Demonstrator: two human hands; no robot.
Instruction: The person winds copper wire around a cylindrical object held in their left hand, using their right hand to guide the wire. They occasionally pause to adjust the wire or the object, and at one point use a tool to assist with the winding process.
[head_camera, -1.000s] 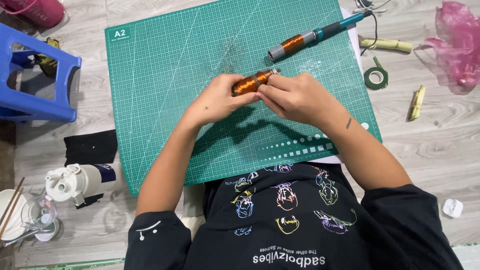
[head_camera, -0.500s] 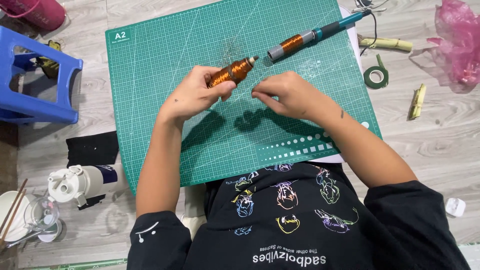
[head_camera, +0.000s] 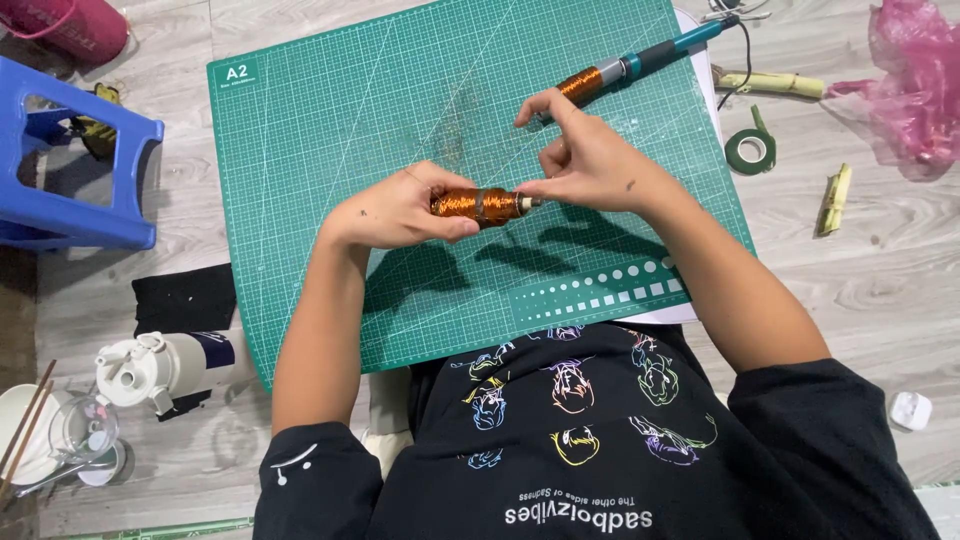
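The right hand (head_camera: 590, 165) has rejoined the copper spool (head_camera: 480, 204).

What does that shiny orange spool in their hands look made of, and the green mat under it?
The spool looks wound with fine copper-coloured wire or metallic thread: glossy, finely lined. The left hand grips it; the right hand pinches its end. The green mat seems matte plastic or rubber, grid-printed.
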